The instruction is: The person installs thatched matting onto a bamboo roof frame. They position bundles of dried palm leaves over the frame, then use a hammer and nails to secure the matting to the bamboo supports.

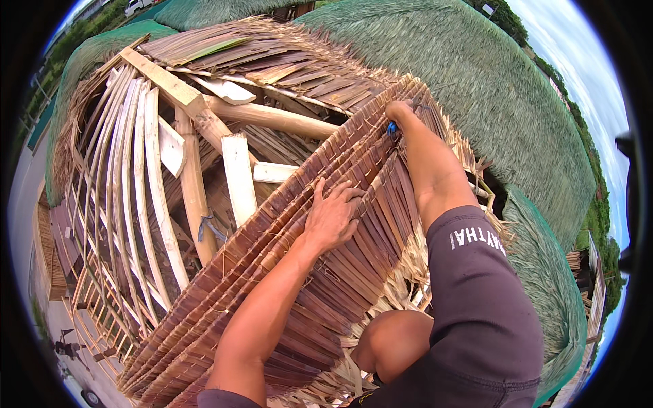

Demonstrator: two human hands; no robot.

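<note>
Up on the roof frame, the person leaned over a long panel of dried brown palm leaves that ran from the near left up to the far right. The left hand lay flat on the upper edge of that panel, fingers spread wide and pressing down, holding nothing. The right hand was far out at the panel's far end, closed around something with a blue handle; what the tool was could not be made out, since only a small blue bit showed under the fist. A bare knee sat at the near edge, just beside the ragged leaf ends.

Left of the panel the roof was open: curved pale wooden slats fanned downward, and thicker wooden beams crossed behind them. Beyond the far end, a finished slope of green thatch rose to the right. More layered brown leaf panels covered the far top. Down at the near left, ground showed well below.
</note>
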